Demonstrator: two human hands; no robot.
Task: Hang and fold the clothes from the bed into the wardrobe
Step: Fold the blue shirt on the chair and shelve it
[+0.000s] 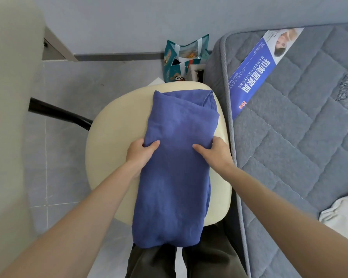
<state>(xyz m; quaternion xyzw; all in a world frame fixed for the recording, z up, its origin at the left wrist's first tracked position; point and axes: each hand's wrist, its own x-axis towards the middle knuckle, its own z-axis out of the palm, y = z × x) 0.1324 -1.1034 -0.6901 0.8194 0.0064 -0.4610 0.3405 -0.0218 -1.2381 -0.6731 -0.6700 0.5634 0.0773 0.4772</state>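
Note:
A blue garment [175, 177], folded into a long strip, lies along a cream chair seat [113, 137] and hangs over its near edge. My left hand [140, 152] grips the strip's left edge about halfway along, thumb on top and fingers tucked under the cloth. On the right edge, at the same height, my right hand [214, 151] grips the fabric the same way. The grey quilted bed [299, 127] runs along the right side.
A white cloth [342, 209] lies on the bed at the right edge. Teal gift bags [181, 61] and a frame stand on the floor beyond the chair. A pale panel [10, 117] fills the left side. The chair's black leg [58, 113] sticks out left over grey tiles.

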